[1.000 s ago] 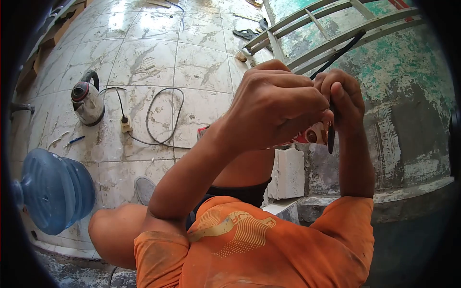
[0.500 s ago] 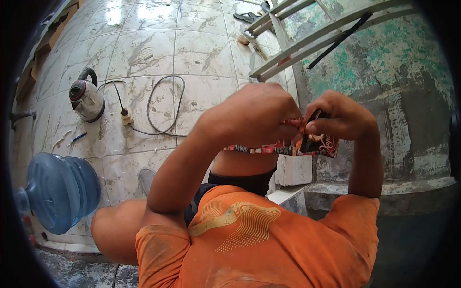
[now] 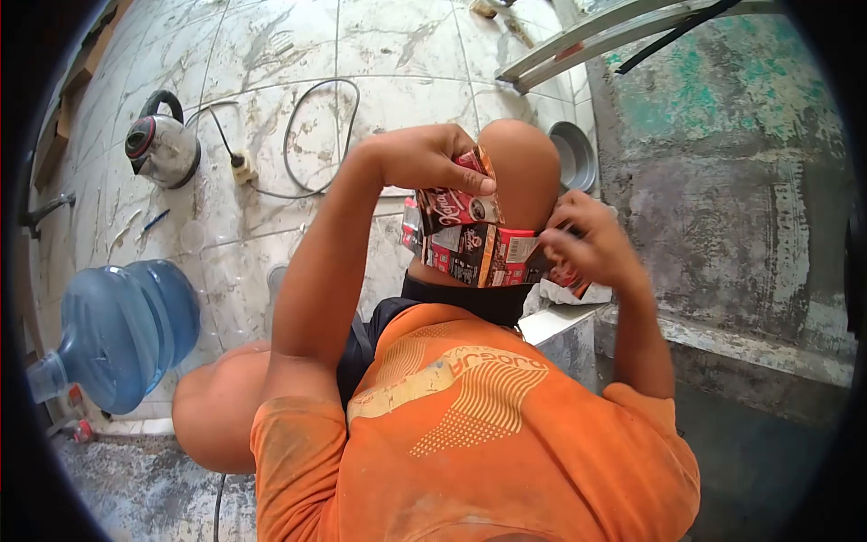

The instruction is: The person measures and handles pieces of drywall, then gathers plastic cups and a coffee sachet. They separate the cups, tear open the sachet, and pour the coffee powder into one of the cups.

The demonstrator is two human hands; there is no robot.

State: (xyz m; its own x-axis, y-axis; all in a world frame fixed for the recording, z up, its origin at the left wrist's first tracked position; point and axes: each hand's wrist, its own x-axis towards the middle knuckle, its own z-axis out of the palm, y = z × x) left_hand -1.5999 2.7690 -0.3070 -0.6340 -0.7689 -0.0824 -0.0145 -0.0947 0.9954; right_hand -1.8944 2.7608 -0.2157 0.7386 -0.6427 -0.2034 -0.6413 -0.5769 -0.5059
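A strip of joined red, black and gold coffee sachets (image 3: 465, 257) lies across my thigh, in front of my raised knee. With thumb on top, my left hand (image 3: 429, 163) is closed on the sachet at the strip's upper left, which is folded upward. My right hand (image 3: 591, 239) has its fingers bent in a pinch on the dark end of the strip at the right. More red and black wrapper shows just under that hand; what exactly lies between its fingertips is partly hidden.
A kettle (image 3: 164, 149) and a power socket (image 3: 242, 168) with a looped cord are on the tiled floor. A blue water jug (image 3: 126, 330) lies at left, with a pen (image 3: 156, 219) above it. A metal bowl (image 3: 571, 155) sits beyond my knee, near a ladder (image 3: 605, 41).
My hands have moved apart, the left one up and leftward. The strip now lies spread across my thigh instead of bunched between them. The bowl has come into view.
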